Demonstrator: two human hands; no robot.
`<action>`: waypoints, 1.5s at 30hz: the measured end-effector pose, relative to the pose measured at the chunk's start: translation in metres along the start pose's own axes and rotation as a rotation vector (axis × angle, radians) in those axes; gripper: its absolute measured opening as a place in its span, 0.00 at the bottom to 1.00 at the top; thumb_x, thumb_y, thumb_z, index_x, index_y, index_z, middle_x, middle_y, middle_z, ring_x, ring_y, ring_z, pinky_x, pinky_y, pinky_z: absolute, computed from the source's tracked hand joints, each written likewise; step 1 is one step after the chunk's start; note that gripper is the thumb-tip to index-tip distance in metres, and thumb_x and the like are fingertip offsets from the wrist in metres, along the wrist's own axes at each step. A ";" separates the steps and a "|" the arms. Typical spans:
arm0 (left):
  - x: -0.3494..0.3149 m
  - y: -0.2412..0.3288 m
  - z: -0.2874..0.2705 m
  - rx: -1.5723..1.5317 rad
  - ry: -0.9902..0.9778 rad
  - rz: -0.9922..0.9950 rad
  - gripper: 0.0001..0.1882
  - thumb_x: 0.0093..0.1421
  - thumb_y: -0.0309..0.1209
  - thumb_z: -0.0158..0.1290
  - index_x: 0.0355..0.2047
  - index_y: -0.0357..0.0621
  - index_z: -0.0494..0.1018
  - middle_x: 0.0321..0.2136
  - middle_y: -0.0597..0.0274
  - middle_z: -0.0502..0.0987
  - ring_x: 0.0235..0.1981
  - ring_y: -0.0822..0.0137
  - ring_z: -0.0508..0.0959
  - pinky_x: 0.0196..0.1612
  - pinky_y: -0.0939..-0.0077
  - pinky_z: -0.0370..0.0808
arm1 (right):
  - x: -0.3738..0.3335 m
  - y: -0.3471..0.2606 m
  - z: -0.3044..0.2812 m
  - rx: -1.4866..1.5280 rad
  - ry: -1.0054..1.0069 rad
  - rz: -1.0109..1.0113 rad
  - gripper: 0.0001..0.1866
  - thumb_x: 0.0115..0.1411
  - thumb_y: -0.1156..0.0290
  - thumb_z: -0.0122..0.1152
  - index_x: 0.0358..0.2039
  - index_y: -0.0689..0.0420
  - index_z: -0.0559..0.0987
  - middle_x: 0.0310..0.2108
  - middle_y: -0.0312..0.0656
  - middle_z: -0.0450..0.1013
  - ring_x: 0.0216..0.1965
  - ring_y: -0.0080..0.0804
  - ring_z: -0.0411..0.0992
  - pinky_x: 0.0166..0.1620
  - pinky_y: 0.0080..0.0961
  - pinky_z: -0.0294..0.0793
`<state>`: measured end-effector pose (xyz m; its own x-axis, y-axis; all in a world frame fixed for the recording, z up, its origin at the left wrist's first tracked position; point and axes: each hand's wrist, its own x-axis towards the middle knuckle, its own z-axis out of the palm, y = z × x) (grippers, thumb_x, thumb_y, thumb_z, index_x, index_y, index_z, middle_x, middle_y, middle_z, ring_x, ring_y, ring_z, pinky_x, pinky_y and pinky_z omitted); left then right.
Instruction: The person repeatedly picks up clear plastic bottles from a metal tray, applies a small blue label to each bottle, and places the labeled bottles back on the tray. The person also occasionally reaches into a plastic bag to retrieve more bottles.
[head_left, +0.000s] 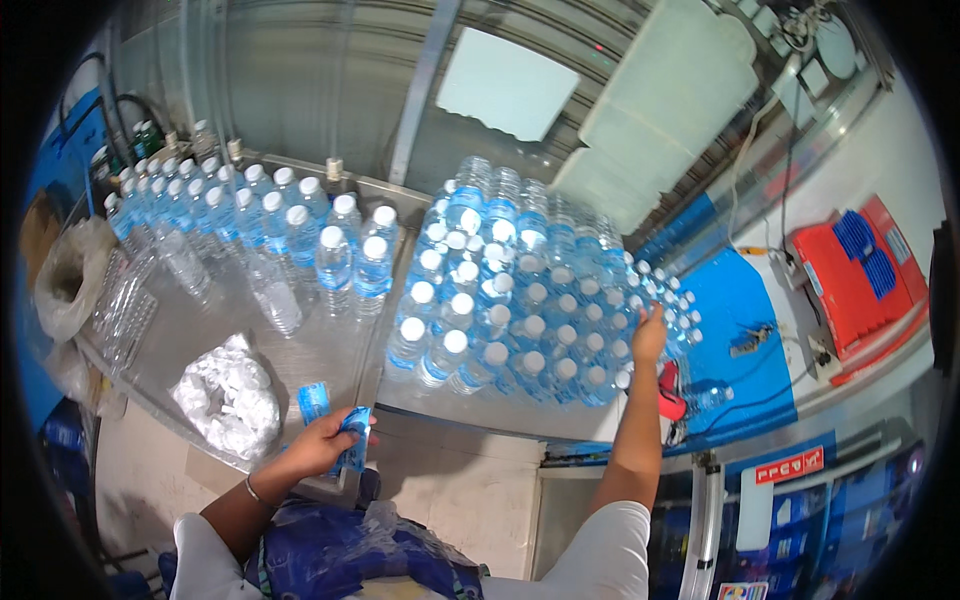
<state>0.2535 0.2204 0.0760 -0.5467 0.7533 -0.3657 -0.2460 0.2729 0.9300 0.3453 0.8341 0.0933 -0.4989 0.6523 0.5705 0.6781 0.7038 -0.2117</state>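
My left hand (334,442) is closed on a small stack of blue bottle labels (354,436) at the near edge of the metal counter. A loose blue label (313,401) lies just beyond it. My right hand (650,338) reaches to the right side of a dense group of clear water bottles (500,320) with white caps. Its fingers are drawn together among the bottle tops; what they grip, if anything, is hidden. Left of my left hand sits a clear plastic bag of white caps (232,398).
More capped bottles with blue labels (300,235) stand in rows at the back left. Bottles without visible labels (273,298) stand or lean in front of them. Smaller bottles (670,290) stand on a blue surface (745,300) at right, near keys (752,340) and a red box (855,275).
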 end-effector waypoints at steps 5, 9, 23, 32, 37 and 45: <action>-0.009 -0.006 -0.013 -0.022 0.053 0.017 0.20 0.62 0.20 0.45 0.56 0.41 0.66 0.44 0.57 0.79 0.47 0.69 0.76 0.52 0.73 0.71 | 0.017 0.029 0.032 0.124 -0.051 -0.093 0.20 0.66 0.59 0.51 0.54 0.55 0.69 0.35 0.59 0.76 0.37 0.60 0.74 0.39 0.50 0.70; -0.010 -0.019 -0.021 0.109 0.076 0.101 0.20 0.62 0.22 0.48 0.55 0.40 0.66 0.46 0.57 0.78 0.47 0.70 0.76 0.52 0.73 0.70 | 0.016 0.048 0.043 0.225 -0.063 -0.177 0.21 0.66 0.59 0.53 0.55 0.58 0.71 0.39 0.58 0.76 0.39 0.57 0.74 0.42 0.46 0.71; -0.075 -0.029 -0.141 -0.044 0.628 0.178 0.13 0.69 0.25 0.39 0.51 0.40 0.70 0.32 0.62 0.78 0.34 0.73 0.76 0.42 0.74 0.75 | -0.169 -0.337 -0.114 0.874 -0.345 -0.689 0.06 0.55 0.77 0.61 0.35 0.57 0.80 0.33 0.42 0.76 0.34 0.35 0.74 0.39 0.27 0.72; -0.159 -0.070 -0.321 0.012 0.961 0.206 0.11 0.62 0.28 0.49 0.44 0.39 0.69 0.25 0.59 0.77 0.28 0.62 0.79 0.34 0.69 0.75 | -0.368 -0.574 -0.061 1.027 -0.932 -0.851 0.05 0.57 0.77 0.59 0.34 0.58 0.80 0.29 0.45 0.74 0.26 0.38 0.74 0.31 0.27 0.72; -0.208 -0.073 -0.422 0.811 1.153 0.008 0.22 0.45 0.30 0.65 0.37 0.39 0.67 0.32 0.46 0.76 0.33 0.44 0.78 0.36 0.56 0.76 | -0.412 -0.664 -0.059 0.937 -0.766 -0.821 0.12 0.54 0.79 0.59 0.41 0.56 0.78 0.39 0.47 0.73 0.35 0.43 0.74 0.39 0.34 0.73; -0.214 -0.081 -0.523 0.871 0.934 0.050 0.28 0.44 0.30 0.65 0.43 0.38 0.66 0.37 0.41 0.74 0.36 0.40 0.78 0.39 0.53 0.76 | -0.466 -0.839 -0.001 0.542 -0.539 -1.316 0.34 0.51 0.77 0.62 0.61 0.47 0.69 0.61 0.50 0.61 0.51 0.52 0.67 0.54 0.45 0.68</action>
<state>-0.0281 -0.2762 0.0602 -0.9795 0.1661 0.1137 0.2012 0.8237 0.5301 0.0091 -0.0608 0.0065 -0.7842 -0.5648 0.2571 -0.6064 0.7853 -0.1246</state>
